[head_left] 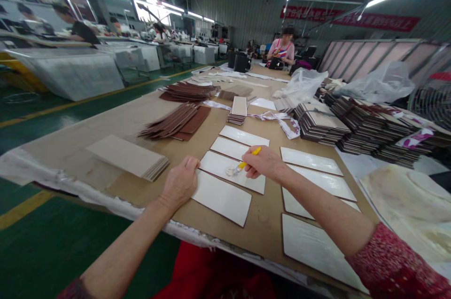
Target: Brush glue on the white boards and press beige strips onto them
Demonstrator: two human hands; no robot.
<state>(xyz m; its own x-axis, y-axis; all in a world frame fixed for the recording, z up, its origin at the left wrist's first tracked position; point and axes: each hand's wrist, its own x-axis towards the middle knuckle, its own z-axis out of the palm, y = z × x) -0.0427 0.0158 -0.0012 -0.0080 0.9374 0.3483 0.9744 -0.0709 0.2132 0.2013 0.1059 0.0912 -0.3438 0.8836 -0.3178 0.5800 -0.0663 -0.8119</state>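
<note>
My right hand (262,162) is closed around the yellow handle of a small brush (243,165). The brush's whitish bristles touch a white rectangular panel (214,163) with thin dark edges. At that panel's left end, my left hand (180,181) is closed with curled fingers, gripping its edge. Nearest to me in the same column lies another white panel (221,198), and two more are set out beyond, one partly behind my right hand. A second column of panels (313,161), looking wet and glossy, lies to the right, partly under my right forearm.
Left are a stack of grey-beige boards (128,157) and fanned brown pieces (172,120). Farther back is a small panel stack (239,107). Bundled dark-edged boards (319,122) and clear plastic (303,83) line the right. A person (282,50) works at the table's far end.
</note>
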